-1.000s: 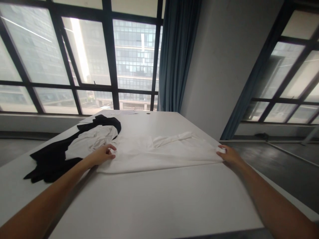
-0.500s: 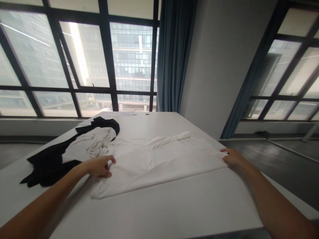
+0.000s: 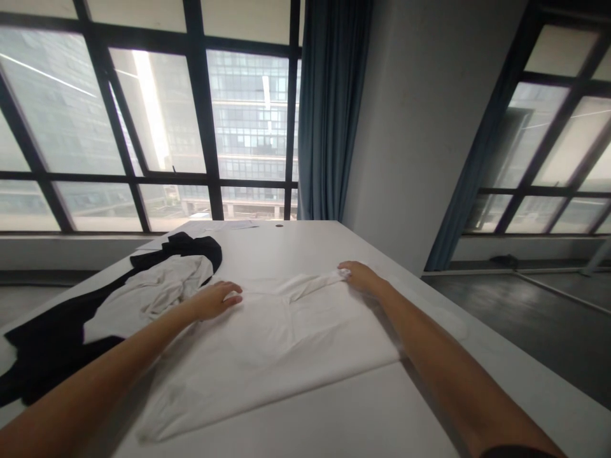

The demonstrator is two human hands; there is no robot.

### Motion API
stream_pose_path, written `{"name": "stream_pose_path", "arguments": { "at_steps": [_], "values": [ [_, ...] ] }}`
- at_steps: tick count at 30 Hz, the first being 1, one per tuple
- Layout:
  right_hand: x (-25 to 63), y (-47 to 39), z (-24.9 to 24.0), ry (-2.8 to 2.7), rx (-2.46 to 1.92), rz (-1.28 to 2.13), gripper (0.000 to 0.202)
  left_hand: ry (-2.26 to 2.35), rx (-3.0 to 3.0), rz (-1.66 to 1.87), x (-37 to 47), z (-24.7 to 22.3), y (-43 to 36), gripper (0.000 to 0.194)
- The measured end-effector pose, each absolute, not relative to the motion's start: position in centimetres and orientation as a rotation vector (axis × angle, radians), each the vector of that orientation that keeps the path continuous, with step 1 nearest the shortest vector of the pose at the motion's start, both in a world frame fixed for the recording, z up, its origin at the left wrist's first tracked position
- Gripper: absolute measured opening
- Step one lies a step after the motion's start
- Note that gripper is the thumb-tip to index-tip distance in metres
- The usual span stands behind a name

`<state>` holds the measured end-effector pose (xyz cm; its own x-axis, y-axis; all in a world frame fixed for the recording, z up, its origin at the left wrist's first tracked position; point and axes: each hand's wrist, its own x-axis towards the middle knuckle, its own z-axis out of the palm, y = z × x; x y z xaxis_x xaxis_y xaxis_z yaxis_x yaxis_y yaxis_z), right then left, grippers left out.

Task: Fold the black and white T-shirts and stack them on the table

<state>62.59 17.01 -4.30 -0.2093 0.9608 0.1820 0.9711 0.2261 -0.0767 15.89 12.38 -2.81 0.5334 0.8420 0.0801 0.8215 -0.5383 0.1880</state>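
A white garment is spread over the white table in front of me, with creases across its upper half; its exact kind is hard to tell. My right hand pinches its far right edge, where a little cloth bunches at the fingertips. At the garment's far left part is my left hand, palm down, thumb and fingers apart. It rests on or just above the cloth; I cannot tell which.
Left of my left arm lies a crumpled white cloth on top of a black garment. The white table has a small dark round spot at its far end. Beyond stand windows, a blue curtain and a grey pillar.
My right hand has moved from the garment's near right corner inward and away to its far edge. My left hand has shifted slightly forward and right. The view has come nearer the table.
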Motion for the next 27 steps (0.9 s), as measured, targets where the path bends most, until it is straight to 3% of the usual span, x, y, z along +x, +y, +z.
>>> {"name": "stream_pose_path", "arguments": {
  "at_steps": [8, 12, 18, 23, 27],
  "values": [
    [61.4, 19.9, -3.6, -2.401, -2.071, -0.107, 0.049, 1.421, 2.567, 0.278, 14.4, -6.2, 16.8, 0.071],
    [62.2, 19.4, -2.5, -2.405, -2.127, -0.239, 0.035, 1.434, 2.602, 0.261, 13.6, -7.0, 16.3, 0.068],
    [65.6, 15.0, -0.5, -2.355, -1.861, -0.746, 0.021, 1.493, 2.582, 0.228, 13.5, -7.7, 15.8, 0.068],
    [67.9, 9.6, -1.6, -2.537, -1.763, -0.821, 0.018, 1.488, 2.609, 0.251, 13.5, -8.1, 16.2, 0.066],
    [68.8, 7.6, -2.9, -2.576, -1.975, -0.977, 0.017, 1.493, 2.624, 0.273, 13.3, -8.5, 16.5, 0.066]
  ]
}}
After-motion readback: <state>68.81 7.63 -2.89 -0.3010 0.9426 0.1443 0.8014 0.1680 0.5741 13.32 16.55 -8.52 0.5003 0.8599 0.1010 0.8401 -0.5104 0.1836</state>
